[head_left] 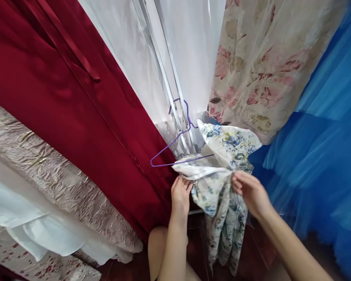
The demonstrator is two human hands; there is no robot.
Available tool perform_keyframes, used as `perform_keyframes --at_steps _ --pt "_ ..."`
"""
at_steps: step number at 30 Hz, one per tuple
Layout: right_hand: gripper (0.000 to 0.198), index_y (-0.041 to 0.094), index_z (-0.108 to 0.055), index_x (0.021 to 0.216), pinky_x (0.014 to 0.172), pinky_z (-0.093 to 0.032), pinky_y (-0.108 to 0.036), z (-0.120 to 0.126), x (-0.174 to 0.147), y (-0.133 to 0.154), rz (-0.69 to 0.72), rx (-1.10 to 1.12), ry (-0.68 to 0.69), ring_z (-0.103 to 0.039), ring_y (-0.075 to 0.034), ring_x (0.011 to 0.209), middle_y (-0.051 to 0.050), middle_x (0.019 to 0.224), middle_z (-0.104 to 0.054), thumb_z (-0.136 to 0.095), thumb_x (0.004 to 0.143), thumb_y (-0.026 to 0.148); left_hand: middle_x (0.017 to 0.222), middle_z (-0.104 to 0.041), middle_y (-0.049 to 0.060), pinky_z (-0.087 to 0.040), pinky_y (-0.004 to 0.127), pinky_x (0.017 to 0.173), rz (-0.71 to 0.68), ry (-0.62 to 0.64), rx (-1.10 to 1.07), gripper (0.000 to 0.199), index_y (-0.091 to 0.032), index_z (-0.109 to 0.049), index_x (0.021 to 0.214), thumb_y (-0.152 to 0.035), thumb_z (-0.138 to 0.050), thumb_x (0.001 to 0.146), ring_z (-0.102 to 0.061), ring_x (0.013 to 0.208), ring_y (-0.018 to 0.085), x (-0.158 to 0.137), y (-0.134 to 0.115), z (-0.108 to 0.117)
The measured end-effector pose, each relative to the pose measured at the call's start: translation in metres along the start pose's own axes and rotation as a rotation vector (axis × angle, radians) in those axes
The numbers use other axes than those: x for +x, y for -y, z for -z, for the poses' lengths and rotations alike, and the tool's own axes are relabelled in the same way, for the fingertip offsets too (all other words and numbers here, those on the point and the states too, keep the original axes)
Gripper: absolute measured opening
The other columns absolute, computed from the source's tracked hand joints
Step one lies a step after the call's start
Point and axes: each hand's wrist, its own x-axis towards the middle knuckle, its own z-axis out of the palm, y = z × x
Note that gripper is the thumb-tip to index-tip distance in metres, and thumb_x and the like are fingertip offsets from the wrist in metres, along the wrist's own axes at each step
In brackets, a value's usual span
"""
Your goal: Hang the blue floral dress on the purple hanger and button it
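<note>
A white garment with a blue and green floral print [229, 142] hangs partly over a purple clothes hanger [165, 150], its lower part trailing down in folds. The hanger's left arm is bare, while its right end disappears behind the cloth. My left hand [181, 191] pinches the garment's white edge near the hanger's lower bar. Closed on the same edge, farther right, is my right hand [248, 189]. The hanger's hook sits at a pale metal upright [163, 74].
Long red fabric [84, 128] and textured pinkish cloth [67, 183] hang at left. White fabric [190, 47] is behind the upright. Beige cloth with pink flowers [260, 66] and blue tulle [324, 156] hang at right. A bare knee [158, 246] shows above the dark reddish floor.
</note>
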Motion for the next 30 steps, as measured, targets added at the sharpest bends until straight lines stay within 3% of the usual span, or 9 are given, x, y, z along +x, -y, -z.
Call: perform_keyframes --at_steps 3,6,10,14,19,21,23,27,30 --pt "0.021 0.020 -0.059 0.068 0.046 -0.029 -0.026 0.043 0.005 0.005 0.045 0.184 -0.159 -0.032 -0.010 0.049 0.004 0.060 -0.037 -0.071 0.076 0.035 0.096 -0.071 0.010 -0.048 0.034 0.087 0.066 0.137 0.000 0.026 -0.015 -0.064 0.093 -0.039 -0.067 0.084 -0.068 0.095 0.022 -0.023 0.006 -0.024" --pt "0.020 0.019 -0.059 0.071 0.046 -0.031 -0.025 0.072 0.002 -0.011 0.017 0.183 -0.225 -0.035 -0.010 0.050 0.004 0.061 -0.039 -0.072 0.077 0.033 0.100 -0.070 0.008 -0.044 0.028 0.089 0.019 0.231 0.051 0.028 -0.016 -0.065 0.096 -0.042 -0.064 0.087 -0.065 0.098 0.019 -0.041 0.006 -0.045" --pt "0.025 0.019 -0.055 0.070 0.047 -0.029 -0.025 0.081 -0.012 -0.059 -0.144 0.056 -0.239 -0.037 -0.010 0.050 0.004 0.061 -0.043 -0.073 0.077 0.036 0.093 -0.068 0.005 -0.044 0.025 0.086 -0.083 0.296 0.169 0.026 -0.016 -0.067 0.094 -0.041 -0.063 0.089 -0.061 0.093 0.018 -0.058 0.010 -0.059" --pt "0.030 0.020 -0.058 0.081 0.046 -0.027 -0.025 0.074 -0.028 -0.097 -0.254 -0.131 -0.321 -0.040 -0.012 0.049 0.003 0.062 -0.050 -0.074 0.074 0.044 0.087 -0.065 0.004 -0.043 0.024 0.078 -0.097 0.349 0.216 0.026 -0.016 -0.066 0.091 -0.041 -0.060 0.092 -0.058 0.085 0.016 -0.068 0.012 -0.056" --pt "0.041 0.023 -0.059 0.102 0.067 -0.045 -0.029 0.061 -0.049 -0.084 0.159 -0.349 -0.610 -0.057 -0.020 0.075 0.000 0.084 -0.060 -0.076 0.074 0.048 0.090 -0.065 0.004 -0.044 0.025 0.084 -0.075 0.338 0.199 0.022 -0.017 -0.068 0.091 -0.038 -0.061 0.091 -0.059 0.090 0.017 -0.081 0.007 -0.039" --pt "0.038 0.022 -0.063 0.103 0.084 -0.046 -0.033 0.049 -0.054 -0.062 0.163 -0.430 -0.488 -0.059 -0.023 0.091 -0.004 0.094 -0.065 -0.069 0.081 0.053 0.091 -0.066 0.004 -0.044 0.025 0.085 -0.095 0.349 0.206 0.019 -0.017 -0.069 0.090 -0.035 -0.062 0.091 -0.060 0.091 0.017 -0.090 0.003 -0.037" --pt "0.044 0.020 -0.070 0.100 0.096 -0.043 -0.037 0.033 -0.056 -0.041 -0.005 -0.413 -0.280 -0.061 -0.028 0.102 -0.007 0.100 -0.070 -0.063 0.085 0.061 0.090 -0.067 0.004 -0.045 0.026 0.084 -0.113 0.394 0.212 0.018 -0.017 -0.069 0.090 -0.034 -0.063 0.091 -0.061 0.090 0.018 -0.101 0.000 -0.037" --pt "0.066 0.017 -0.075 0.102 0.101 -0.045 -0.044 0.007 -0.053 -0.021 -0.382 -0.016 0.013 -0.064 -0.034 0.109 -0.011 0.099 -0.075 -0.052 0.083 0.076 0.102 -0.069 0.009 -0.048 0.031 0.090 -0.120 0.538 0.312 0.025 -0.018 -0.071 0.106 -0.036 -0.064 0.090 -0.063 0.098 0.023 -0.129 -0.006 -0.034" --pt "0.065 0.016 -0.076 0.105 0.106 -0.041 -0.047 0.004 -0.054 -0.025 -0.446 0.151 0.092 -0.063 -0.034 0.115 -0.013 0.106 -0.075 -0.051 0.086 0.072 0.117 -0.067 0.012 -0.048 0.036 0.098 -0.084 0.544 0.379 0.038 -0.022 -0.067 0.121 -0.040 -0.066 0.088 -0.062 0.111 0.028 -0.143 -0.010 -0.024"
